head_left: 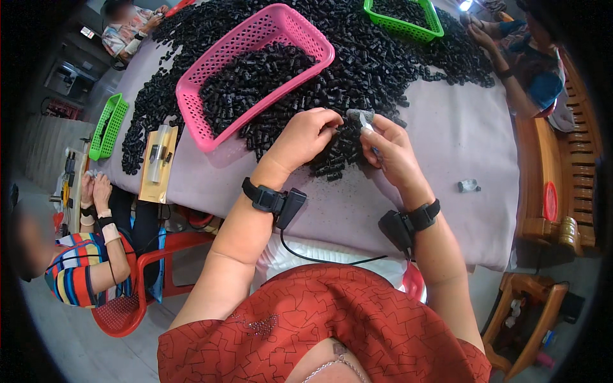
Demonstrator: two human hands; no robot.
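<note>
My right hand [391,150] is closed, its thumb and fingers pinching a small grey translucent piece [361,115] with a whitish strip by the thumb; its exact kind is unclear. Close beside it on the left, my left hand [308,137] has curled fingers with the tips pressed together; what they hold, if anything, is hidden. Both hands are above the near edge of a large heap of small black cylindrical parts [364,60]. To the left of the heap's middle, a pink perforated basket [195,127] holds more of these parts.
A green basket [440,29] stands at the far right, another green basket [93,152] at the left. A tan board [148,188] carries a clear tube. A small clear bottle-like piece [468,186] lies on the grey cloth [447,140]. Other people sit left, far left and right.
</note>
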